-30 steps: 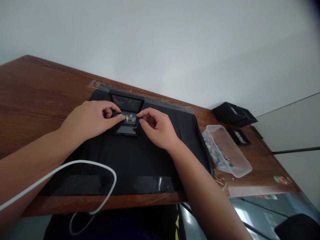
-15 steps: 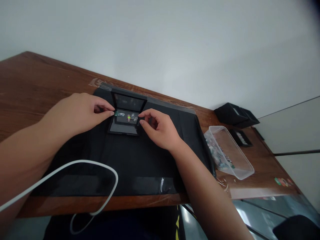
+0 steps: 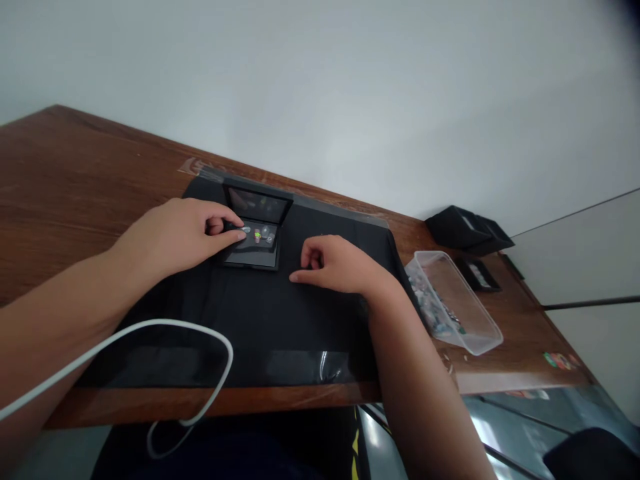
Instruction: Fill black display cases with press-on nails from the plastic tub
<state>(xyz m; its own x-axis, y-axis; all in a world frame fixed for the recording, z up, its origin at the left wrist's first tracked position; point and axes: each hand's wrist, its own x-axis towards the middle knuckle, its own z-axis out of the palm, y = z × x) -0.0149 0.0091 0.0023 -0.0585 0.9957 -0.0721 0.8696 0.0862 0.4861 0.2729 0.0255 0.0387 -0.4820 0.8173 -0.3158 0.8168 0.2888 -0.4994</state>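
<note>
A black case (image 3: 250,258) lies open on the black mat (image 3: 240,313), its lid (image 3: 257,205) tilted up at the back. Small clear packets and a piece with a bright yellow-green spot (image 3: 257,234) rest inside. My left hand (image 3: 200,233) reaches over the case's left side, thumb and forefinger nearly together at a small shiny packet (image 3: 246,229). Whether the packet is pinched is too small to tell. To the right of the case, my right hand (image 3: 335,265) hovers over the mat, thumb and curled fingers apart, holding nothing.
A clear plastic bin (image 3: 457,300) with many small packets stands on the wooden table (image 3: 100,160) at the right. Behind it are black boxes (image 3: 465,230) and a small black tray (image 3: 477,274). A white cable (image 3: 165,323) loops across the front left.
My left hand has moved right, further over the case. My right hand has left the case's right edge and drawn back to the right and nearer to me.
</note>
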